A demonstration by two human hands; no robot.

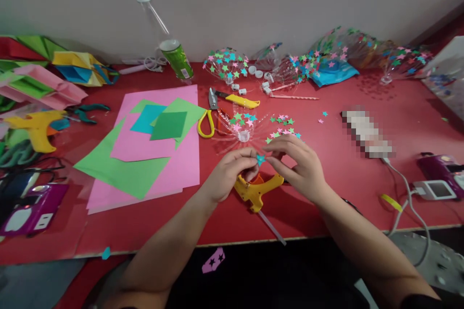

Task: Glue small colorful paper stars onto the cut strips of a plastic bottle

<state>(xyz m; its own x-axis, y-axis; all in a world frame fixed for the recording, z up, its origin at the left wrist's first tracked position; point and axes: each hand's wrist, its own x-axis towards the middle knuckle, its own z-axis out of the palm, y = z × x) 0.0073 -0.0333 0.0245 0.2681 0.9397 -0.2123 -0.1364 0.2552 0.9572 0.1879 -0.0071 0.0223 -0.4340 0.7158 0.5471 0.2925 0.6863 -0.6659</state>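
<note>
My left hand [234, 171] is closed, pinching a small blue paper star [260, 160] between thumb and forefinger. Just right of the star is my right hand [299, 164], fingers spread and curved, thumb tip close to the star's edge; whether it touches cannot be made out. Under both hands lies a yellow glue gun [266, 187] with a clear glue stick [271, 228] protruding from its back. Beyond them stands a cut clear plastic bottle piece [243, 136], its fanned strips tipped with coloured stars. Loose paper stars [284, 133] lie to its right.
Coloured paper sheets [145, 174] are stacked at left. Behind the bottle piece lie yellow-handled scissors [206, 124] and a yellow cutter [244, 102]. More star-tipped plastic pieces [228, 65] and a green-labelled bottle [176, 58] line the wall. A phone [368, 133] with a cable lies at right.
</note>
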